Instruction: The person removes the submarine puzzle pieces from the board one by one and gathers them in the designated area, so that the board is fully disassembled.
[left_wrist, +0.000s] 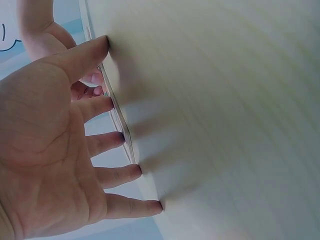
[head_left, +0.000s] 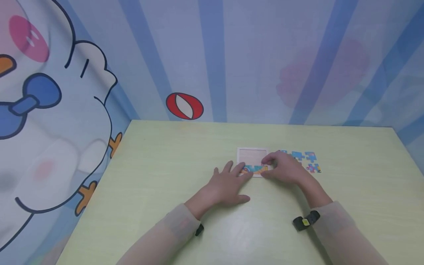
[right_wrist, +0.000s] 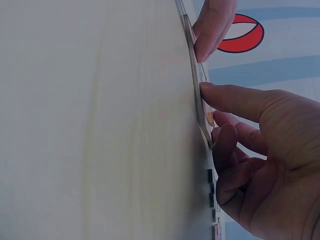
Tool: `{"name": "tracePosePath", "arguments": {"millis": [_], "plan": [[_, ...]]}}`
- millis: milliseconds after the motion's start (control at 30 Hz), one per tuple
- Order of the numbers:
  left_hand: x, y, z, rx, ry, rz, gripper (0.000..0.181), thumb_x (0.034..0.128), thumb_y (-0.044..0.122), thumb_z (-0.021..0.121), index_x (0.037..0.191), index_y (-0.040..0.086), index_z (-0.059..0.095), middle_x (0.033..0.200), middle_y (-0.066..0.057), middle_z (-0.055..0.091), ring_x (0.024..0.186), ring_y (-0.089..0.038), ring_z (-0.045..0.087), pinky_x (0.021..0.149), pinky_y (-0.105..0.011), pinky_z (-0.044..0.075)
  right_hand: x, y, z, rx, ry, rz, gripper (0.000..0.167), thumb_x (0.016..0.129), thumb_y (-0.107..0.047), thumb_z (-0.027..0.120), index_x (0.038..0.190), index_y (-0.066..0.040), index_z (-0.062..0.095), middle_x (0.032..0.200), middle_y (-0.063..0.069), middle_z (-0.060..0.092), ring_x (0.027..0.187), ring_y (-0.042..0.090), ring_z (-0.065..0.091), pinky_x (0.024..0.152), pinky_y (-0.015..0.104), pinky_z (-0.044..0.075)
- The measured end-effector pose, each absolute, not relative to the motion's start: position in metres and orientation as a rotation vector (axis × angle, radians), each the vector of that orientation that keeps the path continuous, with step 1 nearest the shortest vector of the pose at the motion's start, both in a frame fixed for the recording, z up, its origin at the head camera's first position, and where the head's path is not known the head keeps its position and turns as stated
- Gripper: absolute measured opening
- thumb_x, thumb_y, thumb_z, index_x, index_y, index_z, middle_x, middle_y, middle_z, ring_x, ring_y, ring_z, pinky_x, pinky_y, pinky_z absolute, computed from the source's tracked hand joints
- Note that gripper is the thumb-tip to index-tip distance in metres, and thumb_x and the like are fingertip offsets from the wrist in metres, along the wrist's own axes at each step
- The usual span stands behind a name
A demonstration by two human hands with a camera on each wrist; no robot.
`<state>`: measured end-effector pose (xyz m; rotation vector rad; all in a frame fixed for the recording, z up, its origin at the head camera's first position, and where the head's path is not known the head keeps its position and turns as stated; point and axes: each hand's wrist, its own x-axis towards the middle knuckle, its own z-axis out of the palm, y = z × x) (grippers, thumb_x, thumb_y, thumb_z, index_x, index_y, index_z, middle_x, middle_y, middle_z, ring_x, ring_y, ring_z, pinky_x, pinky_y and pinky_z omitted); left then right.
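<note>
A small white puzzle frame lies on the table, with joined puzzle pieces along its near side and bare backing above them. At its lower left, my left hand is spread wide, its fingertips touching the frame and the table. My right hand is at the frame's right side. Between its thumb and forefinger it holds a puzzle piece with orange on it, low in the frame's right corner; the fingers hide most of this piece. The other right fingers are curled.
Several loose puzzle pieces lie right of the frame, partly behind the right hand. The pale table ends at a printed backdrop with blue stripes. Wrist straps with small black devices sit at the sleeves.
</note>
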<state>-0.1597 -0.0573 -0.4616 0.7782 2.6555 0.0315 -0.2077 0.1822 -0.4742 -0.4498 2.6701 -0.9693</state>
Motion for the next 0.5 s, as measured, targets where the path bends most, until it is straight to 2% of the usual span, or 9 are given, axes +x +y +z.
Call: {"name": "tracePosePath", "arguments": {"millis": [133,267,367,500], "plan": [[-0.1602,-0.0570,-0.4633,0.774,2.655,0.025,0.081,0.0976,0.064,0.059,0.166,0.035,0.027,0.174,-0.003,0.014,0.156,-0.042,0.015,0.113,-0.072,0.028,-0.2069,0.1816,-0.4745,-0.424,2.671,-0.988,0.038,0.086,-0.027,0.085,0.117,-0.007,0.073,0.111,0.010,0.069,0.106,0.031,0.061,0.093,0.054,0.047],[-0.1604,-0.0571,-0.4648,0.775,2.653,0.023,0.081,0.0978,0.064,0.059,0.166,0.035,0.026,0.174,-0.003,0.013,0.156,-0.042,0.015,0.112,-0.072,0.028,-0.2077,0.1820,-0.4770,-0.430,2.676,-1.025,0.032,0.086,-0.023,0.085,0.112,-0.010,0.072,0.105,0.005,0.069,0.098,0.027,0.061,0.087,0.047,0.047],[-0.1605,-0.0572,-0.4651,0.776,2.652,0.031,0.080,0.0978,0.064,0.059,0.166,0.035,0.027,0.174,-0.003,0.013,0.156,-0.042,0.015,0.112,-0.073,0.028,-0.2085,0.1842,-0.4794,-0.450,2.676,-1.051,0.023,0.090,-0.019,0.081,0.110,-0.012,0.072,0.101,0.002,0.070,0.092,0.024,0.062,0.082,0.043,0.047],[-0.1606,-0.0577,-0.4655,0.776,2.654,0.037,0.080,0.0977,0.063,0.059,0.166,0.035,0.027,0.174,-0.002,0.013,0.156,-0.041,0.015,0.113,-0.072,0.028,-0.2090,0.1886,-0.4818,-0.473,2.679,-1.069,0.014,0.096,-0.016,0.073,0.110,-0.014,0.073,0.099,0.000,0.070,0.089,0.022,0.064,0.082,0.043,0.050]]}}
